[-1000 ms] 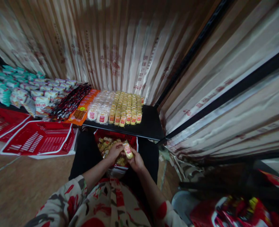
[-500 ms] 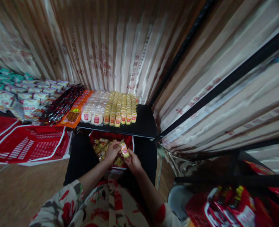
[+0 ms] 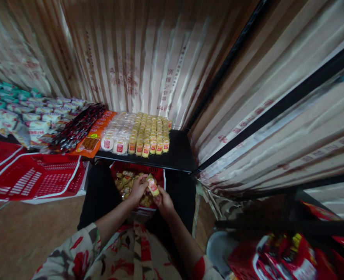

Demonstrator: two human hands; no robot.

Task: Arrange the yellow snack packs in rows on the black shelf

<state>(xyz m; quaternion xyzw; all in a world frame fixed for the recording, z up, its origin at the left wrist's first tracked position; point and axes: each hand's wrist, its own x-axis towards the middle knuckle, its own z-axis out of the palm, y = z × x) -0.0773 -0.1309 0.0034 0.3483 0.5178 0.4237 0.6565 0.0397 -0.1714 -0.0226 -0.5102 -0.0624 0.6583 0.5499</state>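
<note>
A small yellow wrapped snack pack [image 3: 153,186] with a red and white label is held between both hands, above a red basket [image 3: 161,174] between my knees. My left hand [image 3: 138,189] grips its upper left side with closed fingers. At its lower right end, my right hand [image 3: 164,202] pinches it with thumb and fingers. More yellow wrapped packs [image 3: 127,181] lie loose in the basket below, partly hidden by my hands. Rows of like yellow packs [image 3: 148,134] stand on the black table [image 3: 181,149] in front of me.
Left of the rows are clear-wrapped white snacks [image 3: 113,134], an orange packet [image 3: 90,140], dark packets [image 3: 75,130] and white bags [image 3: 39,128]. Red baskets [image 3: 55,171] stand at left. A black frame bar [image 3: 248,124] slants at right, above a basket of red bags [image 3: 291,252].
Both hands stay on the snack pack, which has turned slightly and shows more of its label. The view has shifted a little.
</note>
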